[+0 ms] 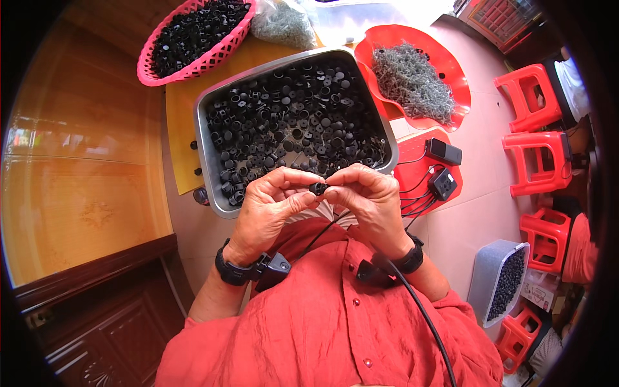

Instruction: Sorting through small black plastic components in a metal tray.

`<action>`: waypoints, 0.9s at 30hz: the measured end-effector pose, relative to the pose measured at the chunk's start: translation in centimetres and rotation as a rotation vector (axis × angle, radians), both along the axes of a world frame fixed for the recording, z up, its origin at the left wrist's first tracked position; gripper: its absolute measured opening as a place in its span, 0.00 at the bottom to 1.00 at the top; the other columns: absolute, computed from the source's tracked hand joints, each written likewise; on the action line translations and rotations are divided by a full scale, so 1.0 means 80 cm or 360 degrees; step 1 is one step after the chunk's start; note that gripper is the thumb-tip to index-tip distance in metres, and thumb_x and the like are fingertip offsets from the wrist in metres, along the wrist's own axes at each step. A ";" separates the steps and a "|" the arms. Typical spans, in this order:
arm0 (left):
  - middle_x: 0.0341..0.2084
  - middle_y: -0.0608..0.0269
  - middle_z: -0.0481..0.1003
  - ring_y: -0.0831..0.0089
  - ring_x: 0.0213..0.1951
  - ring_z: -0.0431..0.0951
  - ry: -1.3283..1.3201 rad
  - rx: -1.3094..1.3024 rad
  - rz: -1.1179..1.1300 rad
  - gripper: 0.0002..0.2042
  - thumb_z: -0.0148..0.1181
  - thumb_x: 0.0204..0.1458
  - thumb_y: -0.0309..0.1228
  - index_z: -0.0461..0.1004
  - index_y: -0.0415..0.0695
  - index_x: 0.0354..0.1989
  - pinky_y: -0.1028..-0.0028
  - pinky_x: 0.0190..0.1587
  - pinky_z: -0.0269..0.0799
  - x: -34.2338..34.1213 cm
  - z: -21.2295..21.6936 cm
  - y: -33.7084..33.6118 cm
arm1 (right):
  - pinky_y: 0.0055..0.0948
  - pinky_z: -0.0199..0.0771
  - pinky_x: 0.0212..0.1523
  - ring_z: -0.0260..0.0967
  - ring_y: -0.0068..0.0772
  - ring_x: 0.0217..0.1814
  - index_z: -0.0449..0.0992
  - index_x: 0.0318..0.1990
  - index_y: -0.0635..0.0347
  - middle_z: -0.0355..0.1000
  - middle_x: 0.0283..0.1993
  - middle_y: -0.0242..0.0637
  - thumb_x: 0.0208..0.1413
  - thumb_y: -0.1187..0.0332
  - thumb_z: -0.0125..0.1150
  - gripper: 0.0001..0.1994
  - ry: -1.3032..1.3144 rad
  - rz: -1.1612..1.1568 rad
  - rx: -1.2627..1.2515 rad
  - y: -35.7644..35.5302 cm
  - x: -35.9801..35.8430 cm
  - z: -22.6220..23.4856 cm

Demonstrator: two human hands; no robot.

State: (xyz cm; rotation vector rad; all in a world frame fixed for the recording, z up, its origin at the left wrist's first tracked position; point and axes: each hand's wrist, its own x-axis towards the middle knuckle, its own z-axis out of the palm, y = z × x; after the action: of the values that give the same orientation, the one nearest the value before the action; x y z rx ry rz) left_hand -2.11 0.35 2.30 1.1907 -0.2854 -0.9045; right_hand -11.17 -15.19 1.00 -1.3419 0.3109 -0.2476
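Observation:
A small round black plastic part (pixel 317 188) is pinched between my two hands, just over the near edge of a metal tray. My left hand (pixel 274 200) grips it between thumb and forefinger. From the other side, the thumb and forefinger of my right hand (pixel 367 197) close at its edge; whether they also hold a tiny second piece is hidden. The tray (pixel 211 184) is filled with many loose black caps, rings and discs (pixel 284 116). Both wrists wear black straps with devices.
A pink basket (pixel 147 64) of black parts stands back left, beside a clear bag (pixel 284 26). A red dish (pixel 461 84) of thin metallic pieces (pixel 412 80) is at right. Black boxes (pixel 443 151) with cables lie on a red stool (pixel 412 145). Red stools (pixel 538 161) and a grey bin (pixel 483 277) stand far right.

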 end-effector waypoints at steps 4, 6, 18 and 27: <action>0.38 0.60 0.76 0.78 0.41 0.75 -0.0006 0.0019 -0.0002 0.09 0.58 0.50 0.18 0.72 0.38 0.41 0.78 0.46 0.72 -0.002 -0.001 0.000 | 0.15 0.69 0.27 0.68 0.15 0.26 0.76 0.37 0.65 0.75 0.30 0.32 0.51 0.73 0.64 0.08 0.0049 0.0091 0.0489 -0.005 -0.003 -0.003; 0.38 0.60 0.75 0.77 0.41 0.75 -0.0067 0.0008 -0.0011 0.10 0.58 0.50 0.18 0.71 0.38 0.42 0.78 0.45 0.73 -0.004 -0.002 -0.002 | 0.15 0.69 0.26 0.68 0.15 0.26 0.76 0.37 0.65 0.74 0.30 0.32 0.52 0.72 0.63 0.08 0.0083 0.0102 0.0510 -0.007 -0.005 -0.001; 0.39 0.61 0.73 0.77 0.42 0.74 -0.0266 -0.0038 0.0089 0.22 0.61 0.46 0.16 0.62 0.41 0.50 0.77 0.46 0.73 -0.017 -0.004 -0.016 | 0.15 0.70 0.27 0.70 0.16 0.30 0.74 0.39 0.63 0.74 0.30 0.32 0.55 0.69 0.60 0.08 0.0134 0.0194 0.0867 -0.018 -0.015 -0.001; 0.40 0.57 0.74 0.74 0.44 0.75 -0.0388 -0.0159 0.0144 0.22 0.56 0.47 0.11 0.61 0.41 0.51 0.77 0.47 0.73 -0.028 -0.005 -0.020 | 0.15 0.68 0.28 0.68 0.14 0.28 0.73 0.37 0.61 0.73 0.30 0.30 0.54 0.69 0.61 0.07 0.0131 0.0328 0.0760 -0.025 -0.018 0.010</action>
State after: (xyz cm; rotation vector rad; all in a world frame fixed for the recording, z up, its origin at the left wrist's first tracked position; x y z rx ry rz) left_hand -4.34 -1.29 1.93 1.2120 -0.4638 -0.6592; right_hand -12.65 -17.21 1.79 -0.9033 0.2765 0.0555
